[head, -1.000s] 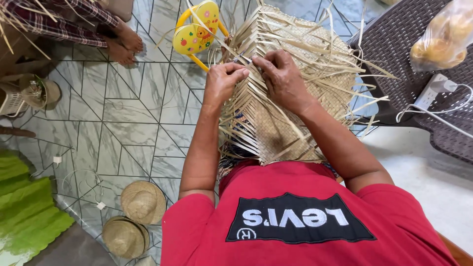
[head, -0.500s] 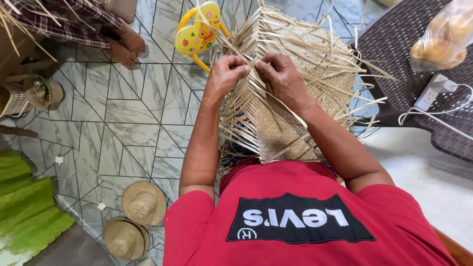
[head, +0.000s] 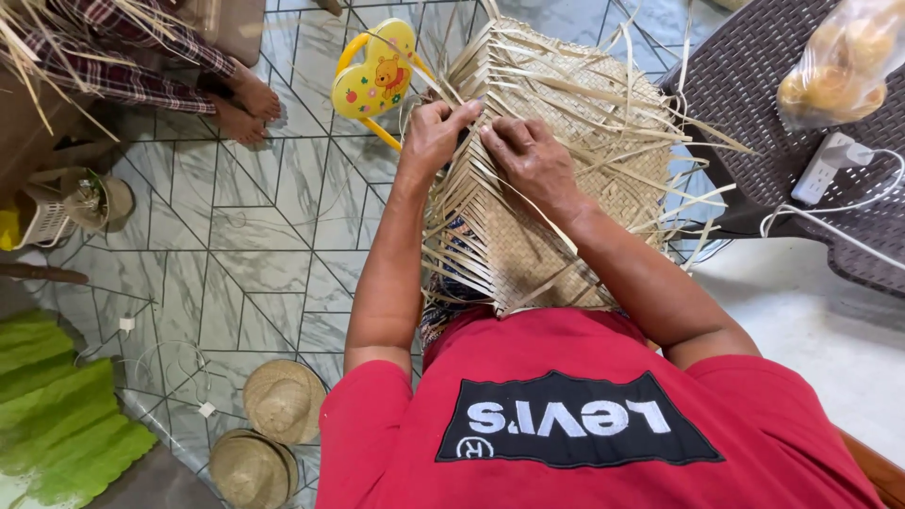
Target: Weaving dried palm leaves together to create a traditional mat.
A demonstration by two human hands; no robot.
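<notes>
Fingers of the left hand (head: 436,132) are curled and pinching a thin straw strip at the far edge of the woven mat (head: 542,188); the right hand (head: 530,155) lies just beside it, fingertips pressed down on the weave to hold crossing strips flat. The mat rests on the person's lap, tilted up toward the hands.

A wide patch near the body and toward the right looks tightly plaited, so a good share of the weaving seems done. Along the left side and the far edge, many loose strips (head: 660,123) stick out unwoven, so I judge those borders are yet to be worked in and finished.

Room is tight far left, where a yellow plastic stool (head: 372,71) touches or nearly touches the loose ends. On the right a dark wicker chair (head: 754,94) with a power strip (head: 830,165) and a bag of food (head: 834,66) sits close. Left, the tiled floor (head: 245,245) is open; two straw hats (head: 269,429) lie near, and another person's bare feet (head: 240,104) are far left.
</notes>
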